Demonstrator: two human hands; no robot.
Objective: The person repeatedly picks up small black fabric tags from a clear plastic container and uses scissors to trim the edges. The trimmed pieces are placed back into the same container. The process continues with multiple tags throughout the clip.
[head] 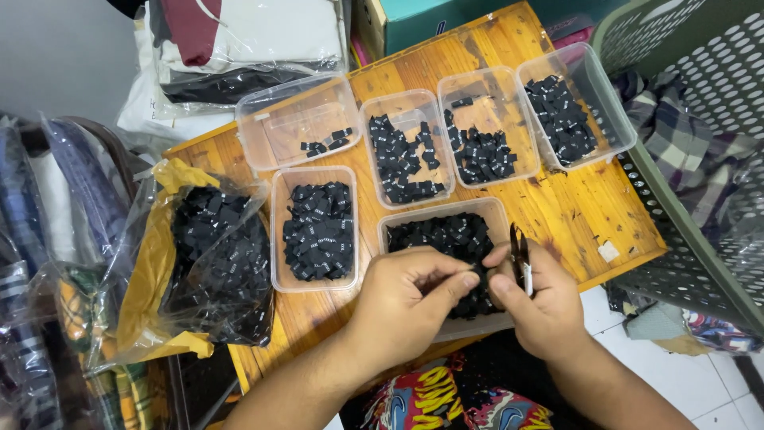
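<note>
Snips [521,259] upright in right hand [541,306], left hand [410,299] apparently pinching black label [477,269]

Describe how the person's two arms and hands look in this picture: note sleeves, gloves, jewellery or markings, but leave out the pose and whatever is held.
Both arms are bare from the forearm down; no sleeve shows in the frame. The left hand and the right hand wear no gloves. No ring, watch or bracelet is visible on either, and no markings show. The fingernails are short and unpainted.
</note>
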